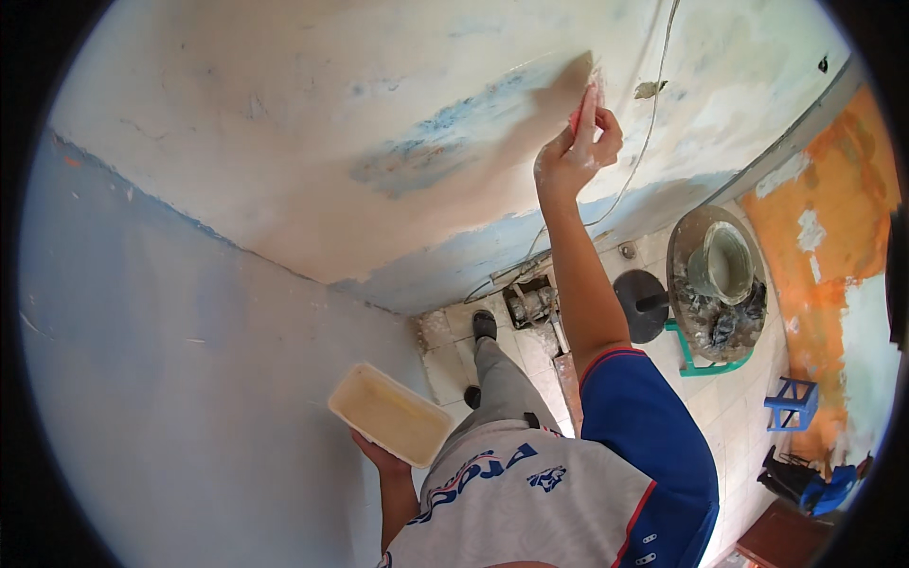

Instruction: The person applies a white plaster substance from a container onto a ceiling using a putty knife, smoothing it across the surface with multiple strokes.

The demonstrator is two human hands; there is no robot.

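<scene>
My right hand (576, 151) is raised high and grips the red handle of a putty knife (589, 95), whose blade presses flat against the wall (312, 161). A fresh tan smear of filler trails left from the blade over patchy white and blue paint. Down at waist height my left hand (381, 456) holds a shallow rectangular tray (390, 414) from below. The tray is cream coloured and carries a thin layer of pale filler. I wear a white and blue shirt and grey trousers.
A pale blue side wall (170, 379) meets the worked wall at a corner on the left. On the tiled floor (729, 407) stand a round basin with a bucket (720, 275) on a green stand, a black pan (642, 303) and a blue stool (793, 402). A cable (649, 123) hangs down the wall.
</scene>
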